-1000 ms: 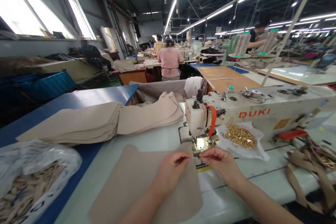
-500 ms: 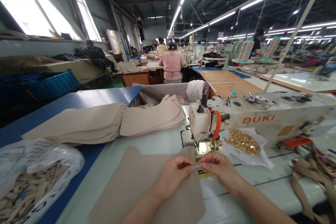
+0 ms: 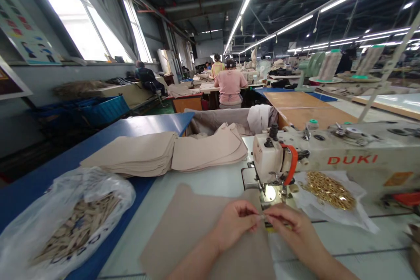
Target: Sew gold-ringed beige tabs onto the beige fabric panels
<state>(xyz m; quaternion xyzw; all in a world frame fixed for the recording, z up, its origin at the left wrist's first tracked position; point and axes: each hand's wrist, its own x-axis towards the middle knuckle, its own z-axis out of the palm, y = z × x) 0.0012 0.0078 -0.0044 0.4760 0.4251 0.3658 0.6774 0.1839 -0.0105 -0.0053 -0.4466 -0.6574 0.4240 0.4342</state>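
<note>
At my far left sat a clear plastic bag of beige strips. A flat beige panel lay on the pale worktop under my left hand. That hand and my right hand, both nearly closed, pinched a tiny pale item, too small to identify, just before the white DUKI sewing machine, with gold rings on a white sheet further right.
</note>
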